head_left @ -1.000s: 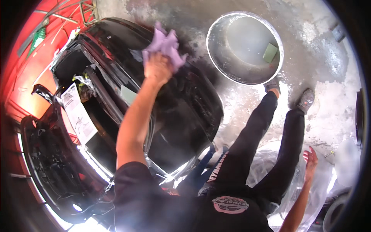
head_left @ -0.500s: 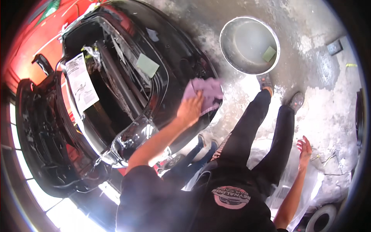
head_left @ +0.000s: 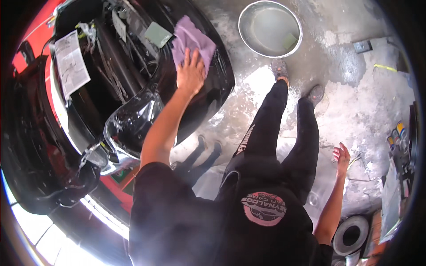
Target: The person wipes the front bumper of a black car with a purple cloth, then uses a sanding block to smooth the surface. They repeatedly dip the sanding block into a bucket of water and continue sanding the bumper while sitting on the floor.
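My left hand (head_left: pixel 191 75) presses a purple cloth (head_left: pixel 191 33) against the glossy black bumper (head_left: pixel 217 80) of a car, its fingers spread over the fabric. The cloth lies loosely folded, with its far corner reaching past my fingertips. Just left of the cloth, a square green pad (head_left: pixel 157 34) rests at the rim of the car's open bay. A clear headlight (head_left: pixel 133 116) sits nearer, left of my left forearm. My right hand (head_left: pixel 341 156) hangs away from the car over the floor, empty, with its fingers loosely parted.
A round metal basin (head_left: pixel 271 56) of cloudy water stands on the floor, a green pad (head_left: pixel 289 41) inside. Printed paper (head_left: pixel 72 64) lies across the open bay. A raised black panel (head_left: pixel 26 133) stands left. Another person's legs (head_left: pixel 199 159) show beyond my arm; a tire (head_left: pixel 350 235) lies lower right.
My left hand has slid the cloth across the bumper, farther from me and nearer the green pad. The view has shifted. My right hand still hangs empty.
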`<state>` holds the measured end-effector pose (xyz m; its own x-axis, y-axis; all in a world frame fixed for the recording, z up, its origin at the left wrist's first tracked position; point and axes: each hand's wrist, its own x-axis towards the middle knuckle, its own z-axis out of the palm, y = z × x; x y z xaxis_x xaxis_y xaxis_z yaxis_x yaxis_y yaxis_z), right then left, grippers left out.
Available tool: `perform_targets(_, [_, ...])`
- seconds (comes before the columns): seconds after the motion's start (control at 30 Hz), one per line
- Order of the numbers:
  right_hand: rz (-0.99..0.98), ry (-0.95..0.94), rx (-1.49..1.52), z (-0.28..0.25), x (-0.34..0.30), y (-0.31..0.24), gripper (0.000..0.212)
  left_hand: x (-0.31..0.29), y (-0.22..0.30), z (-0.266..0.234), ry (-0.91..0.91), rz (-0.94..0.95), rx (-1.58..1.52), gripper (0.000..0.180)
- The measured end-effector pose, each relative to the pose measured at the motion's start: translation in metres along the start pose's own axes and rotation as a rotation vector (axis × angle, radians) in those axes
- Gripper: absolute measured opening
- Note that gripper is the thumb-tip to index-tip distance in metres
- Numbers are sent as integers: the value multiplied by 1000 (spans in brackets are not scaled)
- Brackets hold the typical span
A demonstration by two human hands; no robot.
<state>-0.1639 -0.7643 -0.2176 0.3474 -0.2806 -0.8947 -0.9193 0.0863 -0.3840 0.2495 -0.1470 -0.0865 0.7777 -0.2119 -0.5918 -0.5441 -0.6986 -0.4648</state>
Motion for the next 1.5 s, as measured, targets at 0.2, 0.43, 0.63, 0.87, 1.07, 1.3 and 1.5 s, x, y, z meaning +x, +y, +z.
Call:
perform_targets(0.2, [-41,-62,17,6,11,-26,51,-162,37,56,-109,307,10,68])
perform_targets(0.43, [-331,-177,-209,1,9,-91,50,-262,45,76,173,242,-276,40])
perform_targets(0.63, [-686,-574,-379,108,-39,-213,40,-247,83,-10,356,-4,-827,24])
perform_targets(0.87, [-1020,-805,-440,216,-169,-352,46,-222,146,-157,863,-34,-1266,32])
perform_targets(1.07, [-732,-799,-457,202,-167,-400,56,-191,148,-252,992,-223,-1696,34])
perform_targets(1.3, [-184,-1048,379,216,-194,-382,75,-162,144,-266,1110,-225,-1597,51])
perform_targets(1.5, [-184,-944,79,210,-191,-415,72,-181,114,-239,711,-41,-2080,58])
